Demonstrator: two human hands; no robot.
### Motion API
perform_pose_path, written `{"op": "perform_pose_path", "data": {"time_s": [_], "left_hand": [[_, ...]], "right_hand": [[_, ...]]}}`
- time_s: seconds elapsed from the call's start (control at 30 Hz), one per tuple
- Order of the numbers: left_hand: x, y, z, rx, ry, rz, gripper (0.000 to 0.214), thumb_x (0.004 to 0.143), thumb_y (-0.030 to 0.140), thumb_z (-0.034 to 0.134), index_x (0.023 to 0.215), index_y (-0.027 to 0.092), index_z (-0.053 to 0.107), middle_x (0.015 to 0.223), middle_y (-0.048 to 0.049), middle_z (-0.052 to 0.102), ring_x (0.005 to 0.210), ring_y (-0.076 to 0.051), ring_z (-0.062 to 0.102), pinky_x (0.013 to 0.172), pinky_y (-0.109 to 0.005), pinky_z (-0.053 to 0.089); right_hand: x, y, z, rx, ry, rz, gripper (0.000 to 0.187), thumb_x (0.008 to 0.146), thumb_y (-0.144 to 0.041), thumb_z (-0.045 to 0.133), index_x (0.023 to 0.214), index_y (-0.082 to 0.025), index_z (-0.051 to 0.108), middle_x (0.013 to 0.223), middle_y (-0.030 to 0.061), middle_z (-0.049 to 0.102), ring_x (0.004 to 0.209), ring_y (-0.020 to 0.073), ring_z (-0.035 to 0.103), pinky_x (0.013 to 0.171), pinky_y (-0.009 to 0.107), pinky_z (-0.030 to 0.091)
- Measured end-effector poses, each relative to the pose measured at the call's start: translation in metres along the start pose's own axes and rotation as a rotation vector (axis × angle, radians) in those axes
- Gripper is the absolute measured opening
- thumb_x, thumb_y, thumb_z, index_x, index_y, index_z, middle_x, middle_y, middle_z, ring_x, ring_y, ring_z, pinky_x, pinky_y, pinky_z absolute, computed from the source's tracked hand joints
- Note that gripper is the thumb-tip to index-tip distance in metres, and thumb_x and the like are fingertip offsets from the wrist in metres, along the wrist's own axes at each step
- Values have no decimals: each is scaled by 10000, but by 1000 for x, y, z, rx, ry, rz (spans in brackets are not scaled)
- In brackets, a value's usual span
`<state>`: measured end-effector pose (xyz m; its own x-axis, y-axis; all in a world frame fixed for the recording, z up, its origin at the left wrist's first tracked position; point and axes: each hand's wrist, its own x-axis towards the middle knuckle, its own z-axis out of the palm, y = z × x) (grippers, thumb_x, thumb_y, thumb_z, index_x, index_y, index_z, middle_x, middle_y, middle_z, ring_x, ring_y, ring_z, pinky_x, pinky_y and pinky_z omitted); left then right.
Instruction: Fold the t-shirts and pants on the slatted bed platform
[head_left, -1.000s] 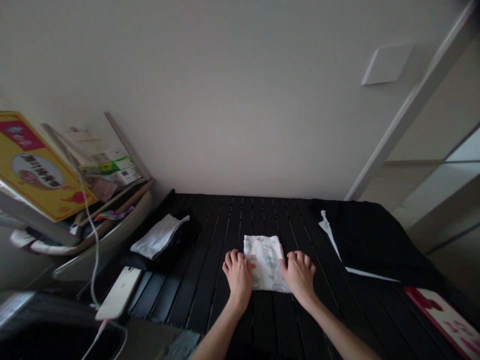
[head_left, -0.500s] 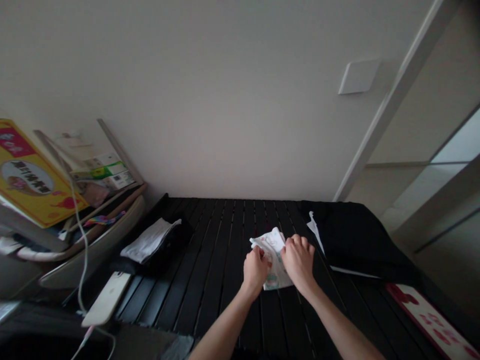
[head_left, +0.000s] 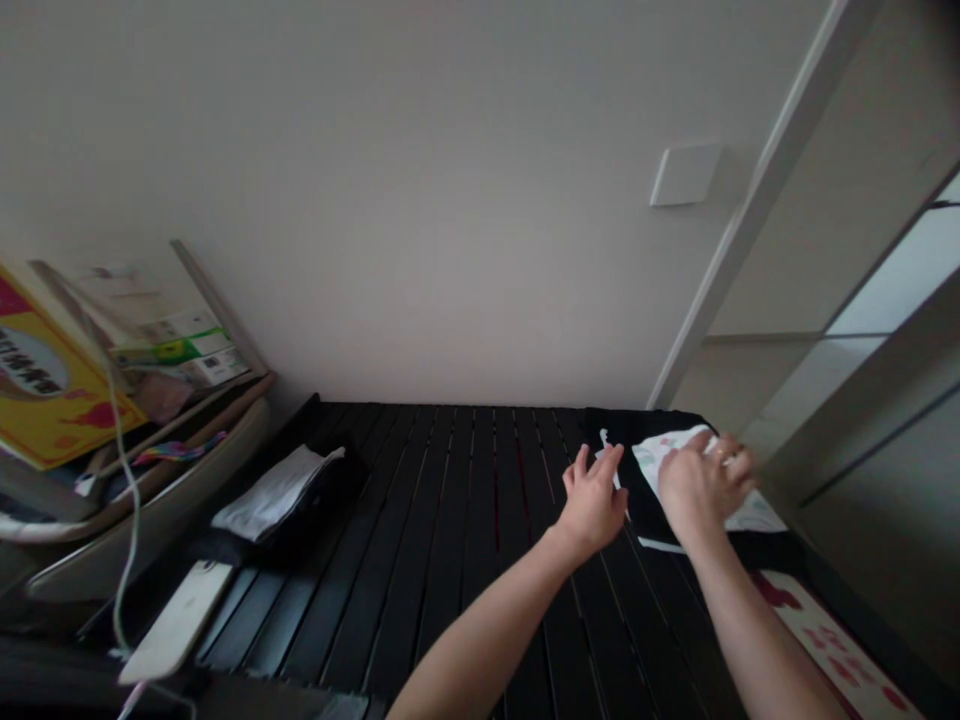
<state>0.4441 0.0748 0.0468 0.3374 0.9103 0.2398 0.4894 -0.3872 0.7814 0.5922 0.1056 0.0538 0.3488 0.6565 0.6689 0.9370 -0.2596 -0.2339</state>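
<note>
1. the left hand (head_left: 592,500) is open, holding nothing, just beside a white strip (head_left: 603,438) on black fabric (head_left: 646,505).
2. the right hand (head_left: 705,485) lies half-curled on the printed white cloth (head_left: 754,515); whether it grips, unclear.
3. a hasty drag could rumple the cloth.

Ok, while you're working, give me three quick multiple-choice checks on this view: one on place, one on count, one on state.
1. Where does the white patterned cloth lie?
A. On the black slatted surface's left side
B. On the black fabric
C. On the white phone

2. How many hands show?
A. Two
B. One
C. Three

3. The left hand is:
A. Clenched in a fist
B. Pinching the cloth
C. Open, fingers spread

1: B, the cloth lies across the fabric under the right hand.
2: A, only the left and right show.
3: C, its fingers stand apart, clear of the cloth.
</note>
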Motion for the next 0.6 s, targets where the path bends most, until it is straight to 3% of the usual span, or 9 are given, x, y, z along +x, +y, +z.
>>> {"op": "perform_pose_path", "data": {"time_s": [0.1,0.2,0.3,0.47,0.6], "left_hand": [[-27,-35,-3,154,-21,-111,645,796,140,486,1416,282,378,1504,-39,379,1418,-338,175,1074,-609,254],[-54,-72,-16,300,-24,-223,543,804,136,475,1330,269,485,1471,-41,422,1415,-327,172,1075,-593,256],[-78,-102,-40,449,34,-292,473,806,109,465,1245,257,559,1460,-42,432,1420,-321,154,1084,-579,237],[-117,-144,-102,700,248,-378,422,825,93,453,1198,236,591,1437,-58,461,1414,-313,186,1067,-541,264],[-147,-173,-173,872,511,-479,371,896,155,407,1220,215,578,1391,-92,506,1370,-305,285,1020,-514,315]], "right_hand": [[-55,-18,18,20,-134,-156,436,902,-205,357,1264,-47,541,1354,226,478,1282,371,363,945,475,362],[-111,-39,36,81,-290,-310,436,903,-210,343,1235,-55,580,1362,214,494,1320,338,357,1002,446,354],[-155,-57,49,148,-420,-390,479,929,-276,311,1268,-57,569,1430,209,440,1364,324,320,1048,462,321],[-194,-71,60,222,-565,-456,600,949,-431,264,1399,-76,441,1498,180,358,1388,307,306,1103,504,245],[-199,-70,64,218,-599,-473,627,949,-445,225,1415,-73,417,1513,170,330,1397,298,294,1122,506,214]]}}
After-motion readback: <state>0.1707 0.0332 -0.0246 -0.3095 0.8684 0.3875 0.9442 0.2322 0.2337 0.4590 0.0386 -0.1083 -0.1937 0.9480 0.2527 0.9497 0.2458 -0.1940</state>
